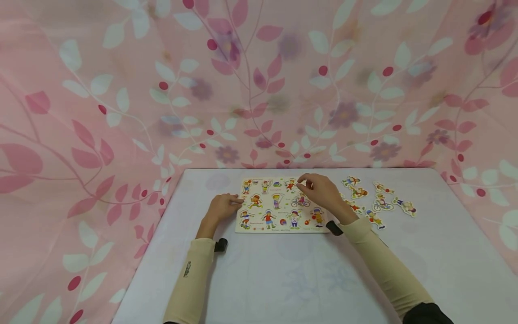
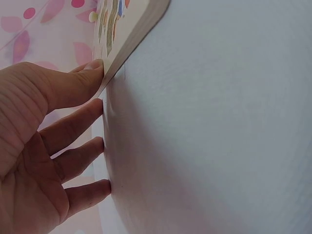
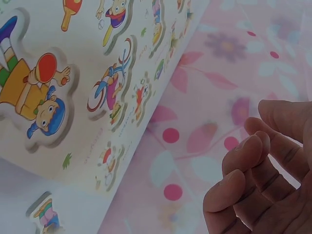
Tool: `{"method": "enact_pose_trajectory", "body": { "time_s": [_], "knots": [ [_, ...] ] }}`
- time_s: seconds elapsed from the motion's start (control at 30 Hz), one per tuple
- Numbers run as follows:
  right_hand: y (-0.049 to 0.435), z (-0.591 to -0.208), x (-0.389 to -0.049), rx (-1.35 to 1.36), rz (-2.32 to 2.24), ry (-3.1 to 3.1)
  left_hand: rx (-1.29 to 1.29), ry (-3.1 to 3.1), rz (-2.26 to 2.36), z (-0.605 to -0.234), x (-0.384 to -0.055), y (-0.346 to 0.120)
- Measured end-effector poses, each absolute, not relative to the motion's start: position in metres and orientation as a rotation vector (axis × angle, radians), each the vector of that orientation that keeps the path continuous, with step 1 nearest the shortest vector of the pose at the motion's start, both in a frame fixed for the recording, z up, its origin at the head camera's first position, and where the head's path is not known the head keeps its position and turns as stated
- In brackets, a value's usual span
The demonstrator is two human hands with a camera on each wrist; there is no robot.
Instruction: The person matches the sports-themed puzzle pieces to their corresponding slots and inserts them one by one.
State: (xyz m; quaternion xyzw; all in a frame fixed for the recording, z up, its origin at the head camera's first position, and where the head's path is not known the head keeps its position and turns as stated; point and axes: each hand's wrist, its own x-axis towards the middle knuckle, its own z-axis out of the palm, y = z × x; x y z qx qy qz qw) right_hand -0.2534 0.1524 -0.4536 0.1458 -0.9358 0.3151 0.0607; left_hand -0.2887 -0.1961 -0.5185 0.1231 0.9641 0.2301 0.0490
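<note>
A cream puzzle board point(image 1: 259, 228) printed with children at sports lies flat on the table. My left hand point(image 1: 222, 208) is at its left edge. In the left wrist view the thumb point(image 2: 91, 73) rests against the board's edge, and the other fingertips touch the tabletop beside it. My right hand point(image 1: 321, 192) hovers above the board's upper right part, its fingers loosely bent. The right wrist view shows nothing between those fingers point(image 3: 243, 156). Below them, the bicycle figure point(image 3: 108, 87) and the table-tennis figure point(image 3: 46, 105) show on the board.
Several loose sports-figure pieces lie to the right of the board, among them a cyclist piece point(image 1: 382, 203), a piece with a ball point(image 1: 375, 219) and a tilted figure piece point(image 1: 404, 207). A white cloth covers the table point(image 1: 283, 279). Pink floral fabric point(image 1: 259, 81) hangs behind it.
</note>
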Motion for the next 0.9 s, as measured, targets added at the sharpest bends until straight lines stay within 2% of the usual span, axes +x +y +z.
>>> {"method": "enact_pose_trajectory", "body": {
  "time_s": [0.9],
  "knots": [
    [0.189,-0.465,-0.233,0.348,0.931,-2.821,0.377,2.946,0.708,-0.521,-0.289,-0.197]
  ]
}}
